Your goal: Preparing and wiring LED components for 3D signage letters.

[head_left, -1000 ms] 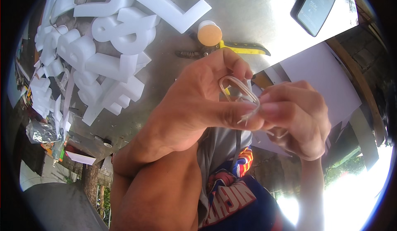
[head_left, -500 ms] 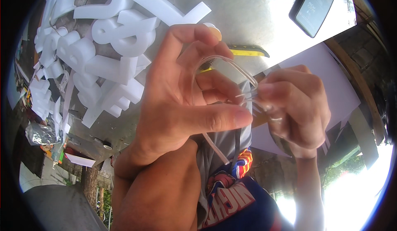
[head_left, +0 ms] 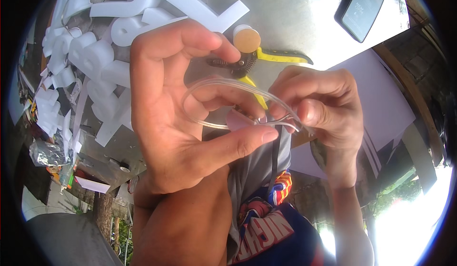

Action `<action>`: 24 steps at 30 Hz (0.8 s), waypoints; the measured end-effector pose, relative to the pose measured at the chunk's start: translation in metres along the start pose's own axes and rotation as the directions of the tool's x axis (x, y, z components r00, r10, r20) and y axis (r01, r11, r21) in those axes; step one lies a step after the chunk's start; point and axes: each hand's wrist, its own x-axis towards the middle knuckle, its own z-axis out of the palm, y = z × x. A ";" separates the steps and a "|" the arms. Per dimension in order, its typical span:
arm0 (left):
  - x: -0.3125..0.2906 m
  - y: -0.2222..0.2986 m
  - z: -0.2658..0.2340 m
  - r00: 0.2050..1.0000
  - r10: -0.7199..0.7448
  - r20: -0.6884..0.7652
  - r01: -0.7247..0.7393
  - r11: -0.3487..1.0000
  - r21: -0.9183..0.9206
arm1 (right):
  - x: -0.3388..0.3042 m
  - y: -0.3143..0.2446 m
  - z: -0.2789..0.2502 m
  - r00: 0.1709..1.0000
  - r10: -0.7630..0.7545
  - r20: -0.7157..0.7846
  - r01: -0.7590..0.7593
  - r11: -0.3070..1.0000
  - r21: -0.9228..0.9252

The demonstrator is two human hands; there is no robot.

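**Two hands bend a clear plastic strip into a loop above the metal table**

Both hands are raised close to the camera, over the near edge of a grey sheet-metal table. The left hand is large in the middle of the view, palm turned toward the camera, fingers curled partway and spread. Its thumb stretches to the right and its tip presses against the clear plastic strip, while the curled fingers sit inside the loop the strip forms. The right hand is just to the right, fingers bunched tightly, pinching the strip's ends where they meet near the left thumb tip. The strip arcs from that pinch up and left around the left fingers and back, a thin transparent band held in the air between the two hands, not touching the table.

Behind the hands, on the table, lie pliers with yellow handles, partly hidden by the fingers, and just beyond them stands a small round container with a tan lid. To the far left, a heap of white foam cut-out letters covers the table. At the far right sits a dark phone, tilted, near the table's edge. A pale sheet of paper lies to the right, beyond the right hand. Crumpled foil sits at the left edge, lower down.
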 end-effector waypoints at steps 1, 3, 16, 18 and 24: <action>-0.001 0.002 -0.001 1.000 0.003 -0.004 -0.003 1.000 0.003 | -0.001 0.000 0.001 0.999 0.029 0.032 -0.030 0.999 0.015; -0.005 0.005 -0.004 0.999 0.023 -0.023 -0.022 0.999 0.030 | -0.002 0.000 0.003 0.996 0.054 0.072 -0.057 0.998 0.027; -0.026 0.007 -0.024 0.977 0.106 0.186 -0.125 0.988 0.091 | -0.022 0.007 0.039 0.989 -0.135 -0.054 0.130 0.988 -0.080; -0.029 0.004 -0.025 0.955 0.145 0.260 -0.171 0.982 0.078 | -0.025 0.010 0.047 0.975 -0.192 -0.110 0.177 0.976 -0.128; -0.042 0.017 -0.024 0.961 0.119 0.249 -0.187 0.945 0.269 | -0.032 0.019 0.057 0.981 -0.142 -0.134 0.133 0.988 -0.075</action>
